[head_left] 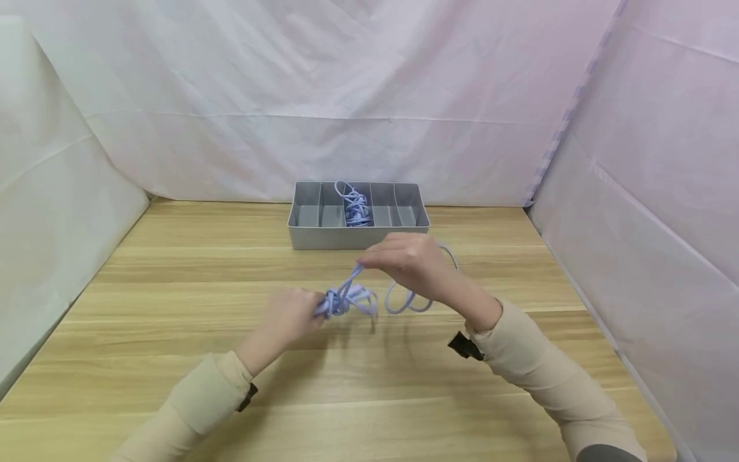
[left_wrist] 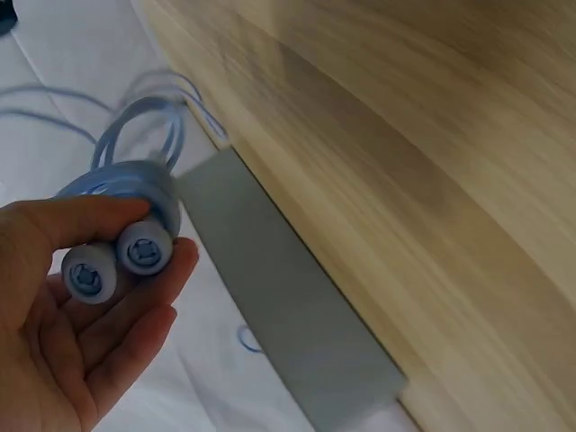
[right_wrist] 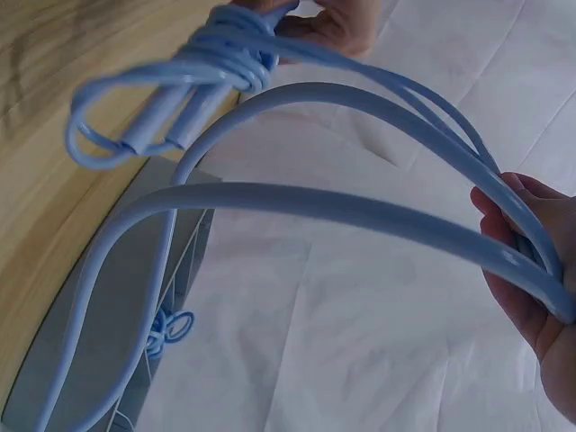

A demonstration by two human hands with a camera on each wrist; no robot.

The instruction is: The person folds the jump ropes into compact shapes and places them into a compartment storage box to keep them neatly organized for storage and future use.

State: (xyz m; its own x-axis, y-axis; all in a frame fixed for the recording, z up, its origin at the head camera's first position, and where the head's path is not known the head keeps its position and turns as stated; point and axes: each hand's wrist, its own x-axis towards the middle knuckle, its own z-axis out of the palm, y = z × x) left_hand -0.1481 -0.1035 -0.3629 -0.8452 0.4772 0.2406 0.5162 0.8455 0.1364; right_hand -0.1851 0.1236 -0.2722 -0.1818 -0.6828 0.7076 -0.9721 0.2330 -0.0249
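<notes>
A light-blue jump rope [head_left: 337, 303] is bundled in mid-air over the table, its cord wound round its two handles [right_wrist: 193, 115]. My left hand [head_left: 291, 314] grips the bundle at one end; in the left wrist view the round handle ends [left_wrist: 144, 248] show between thumb and fingers. My right hand [head_left: 411, 260], higher and to the right, holds the unwound cord [right_wrist: 360, 211] between thumb and fingers. A doubled length runs taut from it to the bundle, while loose loops hang below and behind the right hand.
At the back of the wooden table [head_left: 190, 276] stands a grey divided box [head_left: 346, 240]. A second bundled blue rope [head_left: 358, 212] lies in its middle compartment, one loop sticking up over the rim. White cloth [head_left: 323, 147] hangs behind and along both sides.
</notes>
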